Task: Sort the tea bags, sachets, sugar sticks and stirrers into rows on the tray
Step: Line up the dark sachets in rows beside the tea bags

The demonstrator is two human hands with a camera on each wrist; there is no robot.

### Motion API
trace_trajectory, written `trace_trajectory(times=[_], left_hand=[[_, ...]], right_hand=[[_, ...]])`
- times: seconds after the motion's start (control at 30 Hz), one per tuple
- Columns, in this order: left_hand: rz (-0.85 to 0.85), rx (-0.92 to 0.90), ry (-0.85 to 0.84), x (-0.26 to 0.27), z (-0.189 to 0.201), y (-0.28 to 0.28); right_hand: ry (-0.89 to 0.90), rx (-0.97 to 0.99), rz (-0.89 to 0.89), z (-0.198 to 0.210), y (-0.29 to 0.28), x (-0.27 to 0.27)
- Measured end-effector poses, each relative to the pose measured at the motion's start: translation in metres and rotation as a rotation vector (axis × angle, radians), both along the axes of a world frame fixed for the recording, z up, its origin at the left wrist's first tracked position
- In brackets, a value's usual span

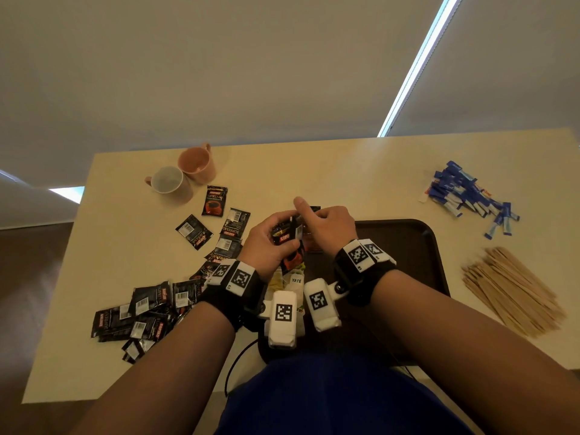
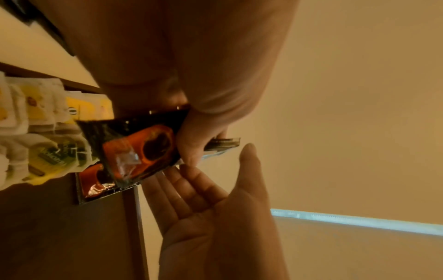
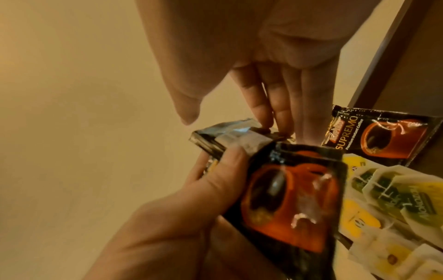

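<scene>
I'm gripping a stack of black Kopiko "SUPREMO" coffee sachets (image 3: pixel 287 204) in my left hand (image 1: pixel 266 243) above the tray (image 1: pixel 420 246), while my right hand (image 1: pixel 326 224) is touching the stack's top edge with straight fingers. Nakazoni tea bags (image 3: pixel 395 193) are lying on the tray.

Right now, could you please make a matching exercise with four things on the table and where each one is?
Things:
1. mugs
2. sugar sticks
3. stirrers
4. tea bags

Places:
A. table, near right
B. on the tray
C. table, far left
D. table, far right

Pairs: 1-C, 2-D, 3-A, 4-B
</scene>
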State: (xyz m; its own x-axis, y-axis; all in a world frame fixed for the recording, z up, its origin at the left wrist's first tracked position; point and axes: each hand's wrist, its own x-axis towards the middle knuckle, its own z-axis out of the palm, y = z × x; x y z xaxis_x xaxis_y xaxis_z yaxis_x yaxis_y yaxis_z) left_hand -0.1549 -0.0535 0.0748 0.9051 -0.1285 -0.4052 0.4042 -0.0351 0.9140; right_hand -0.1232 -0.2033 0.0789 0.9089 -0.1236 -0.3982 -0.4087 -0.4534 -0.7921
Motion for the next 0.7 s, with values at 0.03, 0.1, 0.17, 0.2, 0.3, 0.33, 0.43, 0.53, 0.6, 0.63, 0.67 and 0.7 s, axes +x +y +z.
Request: trace_trajectory(times=[0.03,0.1,0.17,0.2,0.3,0.33,0.43,0.53,0.6,0.63,0.67,0.7], left_hand=[[-0.026,0.010,-0.010,0.000,0.000,-0.001],[-0.080,0.011,-0.003,-0.001,-0.001,0.001],[-0.108,0.023,0.013,-0.001,-0.003,0.004],[-0.112,0.037,0.020,-0.001,-0.004,0.006],[-0.039,0.054,0.067,-0.001,-0.008,0.012],[0.009,0.040,0.095,0.000,-0.010,0.014],[0.123,-0.031,0.175,0.000,-0.013,0.020],[0.161,-0.058,0.213,-0.001,-0.014,0.021],[0.160,-0.057,0.225,-0.002,-0.015,0.021],[0.157,-0.054,0.231,-0.002,-0.016,0.021],[0.156,-0.049,0.236,-0.002,-0.018,0.021],[0.154,-0.045,0.241,-0.002,-0.019,0.021]], right_hand=[[0.038,0.026,-0.015,0.000,-0.001,0.002],[0.131,0.133,-0.022,-0.001,-0.002,0.004],[0.223,0.283,-0.066,0.001,-0.006,0.005],[0.264,0.347,-0.093,0.000,-0.008,0.005],[0.305,0.338,-0.126,-0.007,-0.019,0.004],[0.295,0.314,-0.144,-0.013,-0.023,0.004],[0.309,0.298,-0.173,-0.032,-0.034,0.004],[0.299,0.273,-0.207,-0.048,-0.040,0.000],[0.282,0.212,-0.209,-0.055,-0.045,-0.002],[0.280,0.184,-0.202,-0.057,-0.048,-0.003],[0.281,0.148,-0.189,-0.060,-0.050,-0.004],[0.286,0.112,-0.179,-0.063,-0.052,-0.004]])
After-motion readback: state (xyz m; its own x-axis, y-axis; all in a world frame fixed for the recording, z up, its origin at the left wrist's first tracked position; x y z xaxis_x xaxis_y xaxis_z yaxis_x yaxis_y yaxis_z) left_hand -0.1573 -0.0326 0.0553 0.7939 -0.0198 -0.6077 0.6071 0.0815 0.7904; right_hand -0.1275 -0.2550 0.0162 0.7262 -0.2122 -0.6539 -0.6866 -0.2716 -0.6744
